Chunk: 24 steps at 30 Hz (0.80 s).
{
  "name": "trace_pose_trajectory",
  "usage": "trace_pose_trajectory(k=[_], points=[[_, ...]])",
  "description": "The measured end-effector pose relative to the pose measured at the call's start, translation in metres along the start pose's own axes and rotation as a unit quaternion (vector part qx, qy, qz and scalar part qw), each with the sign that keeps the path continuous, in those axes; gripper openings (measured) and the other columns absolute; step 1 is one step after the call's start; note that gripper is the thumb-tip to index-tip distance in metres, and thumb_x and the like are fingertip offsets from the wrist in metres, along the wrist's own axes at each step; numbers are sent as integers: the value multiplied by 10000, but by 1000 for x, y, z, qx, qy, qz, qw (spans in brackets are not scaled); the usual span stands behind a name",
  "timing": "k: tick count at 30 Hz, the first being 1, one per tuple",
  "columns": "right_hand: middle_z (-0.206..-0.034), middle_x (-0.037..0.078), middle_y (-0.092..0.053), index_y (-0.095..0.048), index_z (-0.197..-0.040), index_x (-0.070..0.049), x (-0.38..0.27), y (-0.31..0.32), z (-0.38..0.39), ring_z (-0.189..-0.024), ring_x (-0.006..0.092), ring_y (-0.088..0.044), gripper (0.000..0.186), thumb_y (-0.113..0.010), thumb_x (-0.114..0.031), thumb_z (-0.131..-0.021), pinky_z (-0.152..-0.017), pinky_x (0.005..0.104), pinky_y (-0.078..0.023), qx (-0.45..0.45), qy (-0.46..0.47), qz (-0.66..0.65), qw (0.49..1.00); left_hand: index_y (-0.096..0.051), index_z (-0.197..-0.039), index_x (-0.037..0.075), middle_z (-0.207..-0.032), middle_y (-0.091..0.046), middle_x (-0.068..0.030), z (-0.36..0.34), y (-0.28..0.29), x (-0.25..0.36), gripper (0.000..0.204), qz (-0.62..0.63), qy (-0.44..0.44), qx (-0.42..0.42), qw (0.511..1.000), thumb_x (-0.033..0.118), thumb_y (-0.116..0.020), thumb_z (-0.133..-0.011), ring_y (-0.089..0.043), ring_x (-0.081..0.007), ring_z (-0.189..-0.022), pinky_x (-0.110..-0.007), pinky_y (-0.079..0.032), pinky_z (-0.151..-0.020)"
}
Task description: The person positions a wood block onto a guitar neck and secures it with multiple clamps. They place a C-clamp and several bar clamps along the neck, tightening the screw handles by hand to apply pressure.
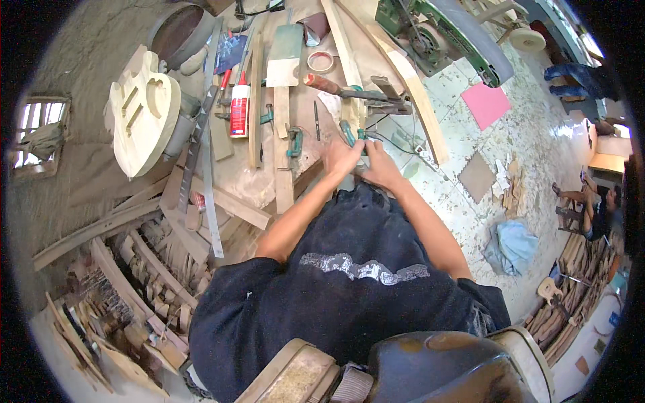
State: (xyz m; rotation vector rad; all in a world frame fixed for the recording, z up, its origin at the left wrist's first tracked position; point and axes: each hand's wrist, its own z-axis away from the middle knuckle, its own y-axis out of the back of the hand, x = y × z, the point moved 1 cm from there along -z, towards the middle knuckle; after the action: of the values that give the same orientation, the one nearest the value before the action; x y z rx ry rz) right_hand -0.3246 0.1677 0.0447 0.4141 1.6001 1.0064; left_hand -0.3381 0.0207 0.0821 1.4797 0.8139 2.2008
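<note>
At the near edge of the cluttered workbench, my left hand [342,156] and my right hand [381,165] are close together with fingers curled in. Both close on the lower end of a small green clamp [348,131], which sits at the near end of a long pale wood strip [344,50]. My fingertips are partly hidden, so the exact grip is hard to see. Just beyond lies a rasp-like tool with a wooden handle [322,83], across the strip. Another green C-clamp [294,142] grips a narrow board [283,176] left of my hands. A thin dark pencil-like rod [316,119] lies between.
A red and white bottle [239,111], a tape roll [320,62] and a long metal ruler [209,168] are on the left. A pale guitar body [144,114] stands beyond them. A green machine [437,40] is at the far right. Scrap wood [134,289] fills the lower left.
</note>
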Motion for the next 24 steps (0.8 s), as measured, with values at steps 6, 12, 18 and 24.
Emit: trace_pose_trajectory(k=[6, 12, 18, 24], points=[[-997, 213, -550, -441, -1156, 40, 12, -19, -8, -765, 418, -636, 335, -552, -79, -863, -658, 497, -537, 7, 31, 103, 994, -600, -1047, -115, -1011, -633, -332, -3, 0, -7, 674, 12, 3, -12, 1000, 480, -672, -737, -614, -459, -993, -495, -482, -870], [-891, 305, -607, -532, -984, 31, -6, 14, -10, -794, 480, -604, 145, -512, -43, -862, -692, 537, -490, 10, -44, -21, 999, -587, -1090, -53, -1036, -638, -282, 17, 6, 4, 654, -5, -93, -18, 996, 515, -678, -779, -616, -431, -984, -478, -480, -844], [-736, 280, -625, -626, -897, 73, 35, 38, 2, -688, 411, -640, 198, -609, -85, -780, -631, 459, -494, 90, -93, -94, 987, -585, -1207, -41, -1139, -632, -247, 37, -9, 16, 581, 115, -251, -37, 960, 330, -709, -776, -615, -370, -1050, -424, -470, -929], [-667, 203, -667, -690, -788, 60, 12, 73, 7, -593, 266, -671, 211, -615, -137, -790, -565, 374, -493, 80, -176, -72, 978, -622, -1142, -59, -1195, -617, -237, 30, -24, 18, 505, 168, -283, -72, 942, 264, -707, -763, -598, -367, -1108, -408, -458, -973]])
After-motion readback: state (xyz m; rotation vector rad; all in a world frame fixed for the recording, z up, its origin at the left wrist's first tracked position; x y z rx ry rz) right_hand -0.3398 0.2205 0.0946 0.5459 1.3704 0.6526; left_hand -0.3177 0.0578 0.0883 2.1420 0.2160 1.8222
